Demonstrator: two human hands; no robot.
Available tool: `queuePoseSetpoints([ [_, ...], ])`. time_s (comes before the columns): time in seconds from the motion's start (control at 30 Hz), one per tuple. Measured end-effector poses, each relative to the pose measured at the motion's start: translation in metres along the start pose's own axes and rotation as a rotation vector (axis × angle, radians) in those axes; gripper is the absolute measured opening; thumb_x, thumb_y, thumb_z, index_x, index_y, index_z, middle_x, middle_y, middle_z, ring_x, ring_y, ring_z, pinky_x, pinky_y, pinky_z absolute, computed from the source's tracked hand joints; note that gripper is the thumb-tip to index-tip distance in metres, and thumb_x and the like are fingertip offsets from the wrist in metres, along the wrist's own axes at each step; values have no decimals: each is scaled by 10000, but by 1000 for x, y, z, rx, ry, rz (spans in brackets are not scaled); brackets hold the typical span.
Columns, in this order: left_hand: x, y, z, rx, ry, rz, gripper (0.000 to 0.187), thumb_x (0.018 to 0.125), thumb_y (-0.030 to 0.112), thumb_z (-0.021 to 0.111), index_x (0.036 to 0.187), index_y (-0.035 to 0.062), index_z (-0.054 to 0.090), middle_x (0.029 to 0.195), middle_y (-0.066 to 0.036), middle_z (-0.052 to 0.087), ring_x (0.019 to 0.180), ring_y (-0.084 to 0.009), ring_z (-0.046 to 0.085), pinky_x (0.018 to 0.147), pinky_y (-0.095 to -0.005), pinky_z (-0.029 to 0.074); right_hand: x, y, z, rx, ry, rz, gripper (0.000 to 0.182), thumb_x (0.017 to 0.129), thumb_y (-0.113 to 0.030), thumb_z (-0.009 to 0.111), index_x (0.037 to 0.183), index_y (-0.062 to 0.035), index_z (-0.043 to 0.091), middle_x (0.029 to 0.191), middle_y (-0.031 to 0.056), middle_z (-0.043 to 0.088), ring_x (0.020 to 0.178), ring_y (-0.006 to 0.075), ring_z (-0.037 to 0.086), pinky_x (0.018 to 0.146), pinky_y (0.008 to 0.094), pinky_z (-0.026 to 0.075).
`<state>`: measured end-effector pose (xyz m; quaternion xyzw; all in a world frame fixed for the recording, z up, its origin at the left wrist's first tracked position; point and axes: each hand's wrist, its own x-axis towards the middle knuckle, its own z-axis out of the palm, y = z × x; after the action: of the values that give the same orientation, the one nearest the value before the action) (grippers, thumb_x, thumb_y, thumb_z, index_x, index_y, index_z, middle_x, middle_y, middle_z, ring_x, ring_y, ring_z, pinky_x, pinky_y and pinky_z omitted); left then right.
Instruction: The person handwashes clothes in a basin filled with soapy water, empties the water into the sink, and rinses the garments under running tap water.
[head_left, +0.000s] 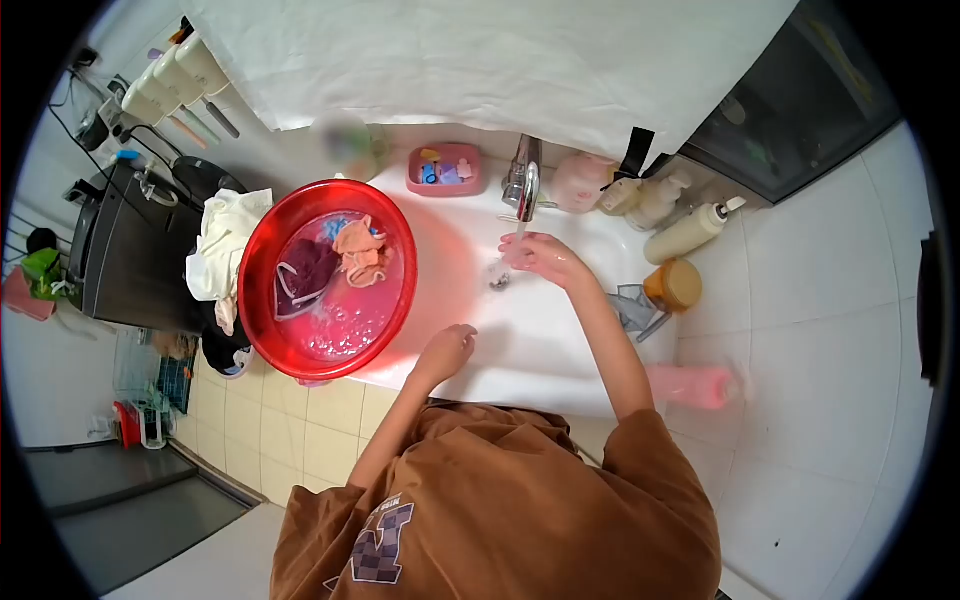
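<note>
My right hand (545, 258) is under the running faucet (525, 185), palm up with its fingers spread, and water falls onto it. My left hand (449, 352) hovers over the near side of the white sink (540, 350), its fingers curled; what they hold, if anything, is hidden. A red basin (395, 330) stands to the left, with sudsy water in it. Dark purple cloth (308, 272) and peach cloth (360, 248) lie in that water, with a bit of blue cloth beside them. The drain (499, 278) shows below the faucet.
A pink tray (444, 170) holds small items behind the sink. Pump bottles (660, 198), a cream bottle (690, 234), an amber jar (680, 285) and a grey cloth (634, 308) line the right side. White clothes (228, 240) lie left of the basin. A pink bottle (694, 386) is at the right.
</note>
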<state>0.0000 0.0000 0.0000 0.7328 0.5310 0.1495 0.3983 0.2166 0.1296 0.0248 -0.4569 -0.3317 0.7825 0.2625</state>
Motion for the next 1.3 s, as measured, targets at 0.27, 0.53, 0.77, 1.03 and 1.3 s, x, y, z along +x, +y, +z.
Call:
queuePoseSetpoints([
  [0.27, 7, -2, 7, -6, -4, 59, 213, 776, 117, 478, 934, 3, 562, 865, -166, 583, 767, -268, 576, 699, -345, 447, -19, -25, -3, -300, 173, -283, 320, 722, -55, 474, 1039, -40, 517, 976, 36, 553, 869, 116, 512, 758, 246, 390],
  [0.53, -8, -5, 13, 1, -94, 3, 233, 773, 127, 470, 946, -3, 557, 844, -173, 583, 769, -287, 567, 709, -348, 438, -27, -45, 22, -615, 194, -531, 314, 699, -181, 592, 962, -20, 536, 920, 45, 567, 864, 139, 511, 759, 275, 394],
  [0.77, -10, -1, 13, -22, -139, -29, 258, 759, 136, 457, 953, -5, 554, 843, -164, 577, 812, -299, 541, 749, -365, 414, -32, -49, -6, -1010, 610, -721, 287, 652, -286, 635, 721, -10, 601, 718, 137, 582, 640, 228, 560, 601, 298, 426],
  [1.03, -17, -7, 17, -5, -118, -22, 242, 770, 130, 468, 952, -5, 552, 841, -169, 583, 785, -287, 559, 721, -348, 432, -39, -60, -58, -861, 731, -672, 242, 649, -217, 609, 735, 8, 591, 581, 82, 550, 532, 124, 504, 533, 244, 399],
  [1.3, -21, -2, 16, -25, -88, -22, 247, 768, 131, 439, 929, -13, 559, 869, -199, 571, 832, -327, 534, 758, -382, 410, -42, -51, -36, -699, 669, -675, 210, 666, -197, 596, 688, 11, 579, 567, 45, 545, 520, 88, 483, 514, 224, 386],
])
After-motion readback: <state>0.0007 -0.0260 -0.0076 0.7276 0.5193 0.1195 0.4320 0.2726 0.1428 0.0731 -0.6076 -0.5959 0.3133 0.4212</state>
